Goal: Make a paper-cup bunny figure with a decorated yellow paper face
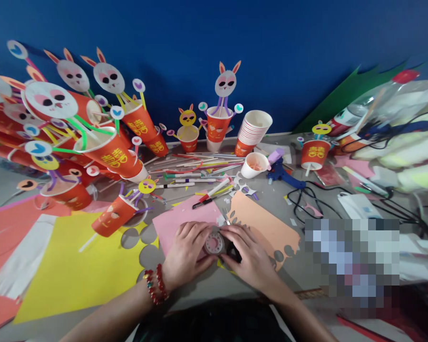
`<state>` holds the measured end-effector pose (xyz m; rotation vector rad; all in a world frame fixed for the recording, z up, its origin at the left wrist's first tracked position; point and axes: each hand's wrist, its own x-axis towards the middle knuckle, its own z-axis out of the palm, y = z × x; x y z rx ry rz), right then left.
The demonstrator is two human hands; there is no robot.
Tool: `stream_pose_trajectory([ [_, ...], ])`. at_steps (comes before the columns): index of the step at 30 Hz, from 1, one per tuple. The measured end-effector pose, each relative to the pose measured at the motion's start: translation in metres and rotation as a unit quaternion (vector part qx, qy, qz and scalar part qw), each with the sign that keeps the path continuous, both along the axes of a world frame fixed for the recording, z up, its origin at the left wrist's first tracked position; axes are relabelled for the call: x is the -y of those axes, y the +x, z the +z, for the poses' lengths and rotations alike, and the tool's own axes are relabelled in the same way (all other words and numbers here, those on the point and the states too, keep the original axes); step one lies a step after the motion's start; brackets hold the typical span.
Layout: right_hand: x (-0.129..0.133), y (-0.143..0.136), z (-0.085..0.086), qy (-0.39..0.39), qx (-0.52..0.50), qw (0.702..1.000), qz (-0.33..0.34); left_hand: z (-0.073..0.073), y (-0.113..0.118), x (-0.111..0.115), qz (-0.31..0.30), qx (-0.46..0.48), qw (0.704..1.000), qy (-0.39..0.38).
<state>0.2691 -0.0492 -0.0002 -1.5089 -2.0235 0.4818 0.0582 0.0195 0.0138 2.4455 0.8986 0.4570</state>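
Note:
A grey round thing is held at the middle of the table, with a ring of small dots on its face and pink showing at its centre. I cannot make out its exact kind. My left hand grips its left side, fingers over the top and thumb below. From the right, my right hand closes on it, fingertips at its upper edge and thumb at its lower edge. A dark part shows beneath the right fingers. Under the hands lie a pink sheet and an orange sheet with round holes cut along its edges.
A yellow sheet with round cut-outs lies left. Red paper cups with rabbit faces crowd the back left. Behind the hands are pens, a stack of cups and a blue glue gun. Cables run on the right.

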Motion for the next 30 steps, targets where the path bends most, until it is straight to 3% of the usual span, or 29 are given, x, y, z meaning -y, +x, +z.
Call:
stream_pose_trajectory([
  [30,-0.0004,0.0001,0.0011,-0.008,-0.003,1.000,0.002,0.0012,0.0009,0.0004,0.007,-0.011,1.000,-0.004],
])
